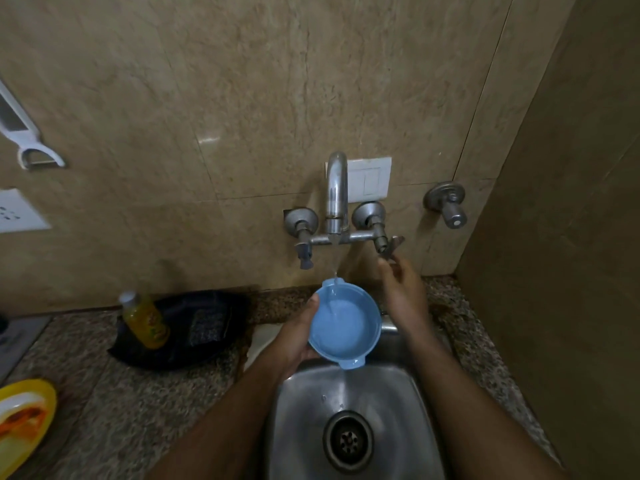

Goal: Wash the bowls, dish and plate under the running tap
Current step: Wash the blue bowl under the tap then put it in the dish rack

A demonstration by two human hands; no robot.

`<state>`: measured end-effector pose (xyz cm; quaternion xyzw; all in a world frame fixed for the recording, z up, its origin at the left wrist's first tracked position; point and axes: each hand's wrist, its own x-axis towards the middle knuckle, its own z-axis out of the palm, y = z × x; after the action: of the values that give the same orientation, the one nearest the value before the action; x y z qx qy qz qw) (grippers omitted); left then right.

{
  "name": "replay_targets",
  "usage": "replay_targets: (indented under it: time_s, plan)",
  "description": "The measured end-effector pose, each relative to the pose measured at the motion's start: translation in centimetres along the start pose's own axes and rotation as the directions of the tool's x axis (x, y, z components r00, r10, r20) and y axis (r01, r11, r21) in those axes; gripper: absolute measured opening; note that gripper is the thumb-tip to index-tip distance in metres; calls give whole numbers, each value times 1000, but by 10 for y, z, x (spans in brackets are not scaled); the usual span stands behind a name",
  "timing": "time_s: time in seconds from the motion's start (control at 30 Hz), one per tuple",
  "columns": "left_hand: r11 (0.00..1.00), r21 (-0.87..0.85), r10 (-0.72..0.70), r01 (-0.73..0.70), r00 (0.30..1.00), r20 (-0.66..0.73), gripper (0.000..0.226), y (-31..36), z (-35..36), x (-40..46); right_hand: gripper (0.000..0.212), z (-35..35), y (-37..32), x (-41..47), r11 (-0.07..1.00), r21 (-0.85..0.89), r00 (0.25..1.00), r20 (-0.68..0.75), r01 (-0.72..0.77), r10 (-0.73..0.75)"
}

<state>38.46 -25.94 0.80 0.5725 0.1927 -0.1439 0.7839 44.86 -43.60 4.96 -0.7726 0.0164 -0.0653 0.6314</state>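
A light blue bowl (346, 323) with two small lugs is held over the steel sink (349, 403). My left hand (299, 336) grips its left rim, thumb on top. A thin stream of water falls from the chrome tap (336, 192) into the bowl, which holds some water. My right hand (401, 289) reaches up to the tap's right lever handle (393, 245), fingertips pinching it. A yellow plate (34, 400) holding a white dish with orange food residue lies at the far left on the counter.
A yellow-liquid bottle (147, 320) leans on a dark cloth bag (194, 327) on the granite counter left of the sink. The drain (348, 441) sits mid-basin. A second wall valve (448, 202) and a switch plate (370, 180) are on the tiled wall. A wall closes the right side.
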Motion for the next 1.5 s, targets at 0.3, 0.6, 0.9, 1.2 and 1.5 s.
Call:
replay_targets:
  time_s: [0.3,0.6,0.9,1.2,1.5]
  plan:
    - [996,22,88,-87,996,-34,40,0,5,-4,31,-5,-31,25,680,-706,958,-11,197,-288]
    - [994,-18,111,-112,992,-52,37,1,-10,-38,27,-17,0,-55,975,-189,936,305,-119,174]
    - [765,542,226,-347,933,279,95,-7,-45,-86,50,-15,23,-118,993,-116,858,508,-18,75]
    - [608,656,355,-446,893,278,91,3,-49,-113,58,-20,6,-127,980,-143,838,544,139,-39]
    - [979,128,105,-159,931,349,103,11,-49,-137,60,-9,-13,-143,939,-222,891,431,261,-145]
